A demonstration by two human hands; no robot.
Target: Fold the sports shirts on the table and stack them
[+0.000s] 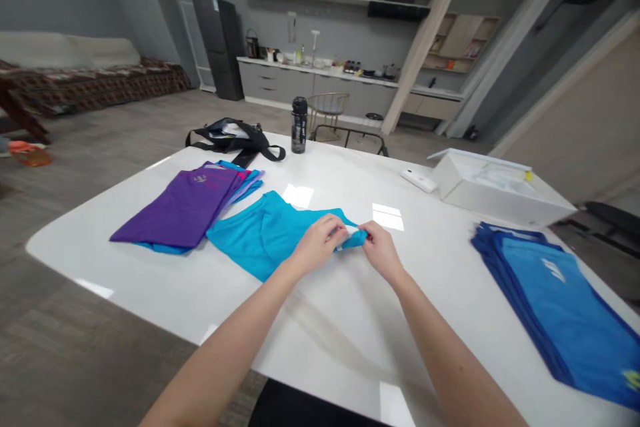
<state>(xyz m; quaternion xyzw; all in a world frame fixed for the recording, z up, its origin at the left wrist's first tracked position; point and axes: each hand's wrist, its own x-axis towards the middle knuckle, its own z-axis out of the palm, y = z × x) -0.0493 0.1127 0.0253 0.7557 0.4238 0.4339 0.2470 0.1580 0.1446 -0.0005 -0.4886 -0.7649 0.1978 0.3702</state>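
Note:
A turquoise garment (273, 230), probably a shirt, lies spread and partly rumpled on the white table (330, 320). My left hand (320, 243) is closed on its right part, where a small white patch shows by the fingers. At the garment's right end my right hand (381, 250) pinches the edge, lifting it slightly off the table. A stack of folded shirts with a purple one (185, 207) on top touches the garment's left side. Farther right lies a pile of folded blue clothes (555, 300) with a white logo.
A black bag (233, 137) and a dark bottle (299, 125) stand at the table's far edge. To the back right are a white box (500, 187) and a small white device (419, 180). Beyond the table are a chair (327, 105) and a kitchen counter (320, 71).

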